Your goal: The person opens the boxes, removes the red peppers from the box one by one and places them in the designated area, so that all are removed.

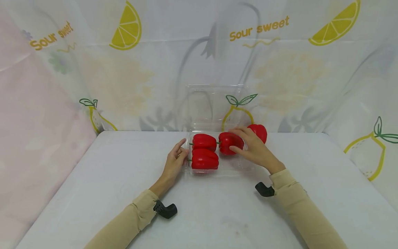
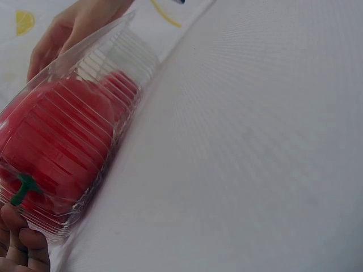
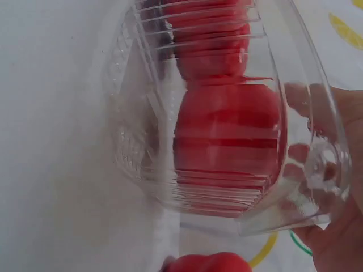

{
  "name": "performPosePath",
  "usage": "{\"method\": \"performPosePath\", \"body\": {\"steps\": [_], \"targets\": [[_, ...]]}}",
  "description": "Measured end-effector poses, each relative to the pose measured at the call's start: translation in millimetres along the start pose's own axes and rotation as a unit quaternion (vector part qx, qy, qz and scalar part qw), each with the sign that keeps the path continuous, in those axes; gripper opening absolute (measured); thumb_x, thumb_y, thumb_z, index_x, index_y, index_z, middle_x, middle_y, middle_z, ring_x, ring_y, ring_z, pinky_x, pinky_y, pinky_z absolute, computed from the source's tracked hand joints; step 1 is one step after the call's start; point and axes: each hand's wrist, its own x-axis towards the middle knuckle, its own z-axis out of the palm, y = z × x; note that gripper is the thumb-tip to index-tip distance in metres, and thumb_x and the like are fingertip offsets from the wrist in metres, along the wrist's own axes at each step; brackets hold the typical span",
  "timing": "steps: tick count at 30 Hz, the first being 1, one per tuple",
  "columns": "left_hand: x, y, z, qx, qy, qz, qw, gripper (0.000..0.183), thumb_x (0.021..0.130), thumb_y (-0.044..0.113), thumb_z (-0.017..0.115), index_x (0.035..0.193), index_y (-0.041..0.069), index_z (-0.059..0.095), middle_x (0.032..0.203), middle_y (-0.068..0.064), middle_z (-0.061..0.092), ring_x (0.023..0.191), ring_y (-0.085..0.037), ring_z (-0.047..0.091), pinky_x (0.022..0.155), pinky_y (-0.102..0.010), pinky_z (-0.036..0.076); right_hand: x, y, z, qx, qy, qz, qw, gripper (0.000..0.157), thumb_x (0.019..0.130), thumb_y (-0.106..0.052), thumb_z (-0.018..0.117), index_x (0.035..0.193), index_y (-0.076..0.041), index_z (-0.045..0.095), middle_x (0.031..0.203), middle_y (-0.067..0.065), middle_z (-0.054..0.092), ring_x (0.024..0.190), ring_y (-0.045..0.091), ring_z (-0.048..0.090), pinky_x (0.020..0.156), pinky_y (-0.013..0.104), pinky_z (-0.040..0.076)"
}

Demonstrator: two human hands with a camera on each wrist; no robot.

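A clear plastic clamshell container point(image 1: 233, 168) stands on the table with its lid point(image 1: 202, 109) raised at the back. Two red bell peppers lie in its left half, one behind point(image 1: 204, 141) and one in front point(image 1: 205, 159), green stems pointing left. My right hand point(image 1: 256, 150) holds a third red bell pepper point(image 1: 228, 142) inside the back right part, thumb in front and fingers behind. My left hand point(image 1: 174, 160) pinches the container's left edge, its fingertips close to a green stem point(image 2: 24, 188). Through the ribbed wall point(image 3: 133, 150) in the right wrist view, the held pepper point(image 3: 227, 136) shows.
Another red bell pepper point(image 1: 260, 132) lies outside the container, at the back right beyond my right hand. The white table point(image 1: 199, 214) ends at a hanging cloth point(image 1: 161, 76) printed with lemons. A black wrist device point(image 1: 166, 210) sits on each sleeve.
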Motion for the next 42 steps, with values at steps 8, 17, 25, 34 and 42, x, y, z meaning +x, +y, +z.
{"method": "performPosePath", "body": {"steps": [8,17,25,34,42], "targets": [[-1.8,3.9,1.5,-0.014,-0.004,-0.001,0.9999,0.048,0.096,0.010,0.050,0.143,0.011,0.039,0.076,0.002,0.047,0.065,-0.009,0.044,0.062,-0.019,0.040,0,-3,10.9,-0.077,-0.016,-0.005,0.997,0.058,0.082,-0.027,0.072,0.134,-0.019,0.049,0.131,0.006,0.048,0.121,0.024,0.045,0.091,0.044,0.051],[-6.8,16.9,1.2,-0.017,-0.017,-0.017,0.9996,0.050,0.097,0.008,0.049,0.145,0.007,0.036,0.076,0.001,0.046,0.064,-0.009,0.044,0.062,-0.018,0.040,2,-9,14.8,-0.123,-0.017,-0.003,0.992,0.059,0.082,-0.028,0.073,0.135,-0.019,0.049,0.130,0.007,0.050,0.119,0.025,0.045,0.095,0.048,0.046],[-0.2,3.7,-1.6,-0.015,-0.005,-0.021,0.9996,0.050,0.096,0.009,0.049,0.145,0.013,0.037,0.075,0.004,0.049,0.066,-0.011,0.045,0.063,-0.019,0.041,3,-6,20.8,-0.113,-0.004,-0.017,0.993,0.058,0.081,-0.023,0.073,0.134,-0.018,0.049,0.130,0.008,0.049,0.121,0.026,0.044,0.094,0.047,0.048],[-4.5,15.1,-2.3,-0.024,-0.016,-0.031,0.9991,0.051,0.095,0.007,0.050,0.145,0.006,0.036,0.073,0.001,0.046,0.065,-0.012,0.045,0.062,-0.020,0.041,0,-3,23.9,-0.107,0.009,-0.023,0.994,0.058,0.080,-0.022,0.074,0.133,-0.018,0.050,0.130,0.007,0.049,0.122,0.025,0.044,0.094,0.045,0.049],[-2.6,6.3,-0.9,-0.019,-0.001,-0.018,0.9996,0.049,0.096,0.012,0.051,0.144,0.013,0.039,0.066,0.004,0.045,0.060,-0.009,0.043,0.059,-0.018,0.039,-1,-3,24.7,-0.104,0.024,-0.042,0.993,0.056,0.082,-0.021,0.073,0.133,-0.016,0.051,0.129,0.009,0.050,0.120,0.026,0.045,0.095,0.046,0.046]]}}
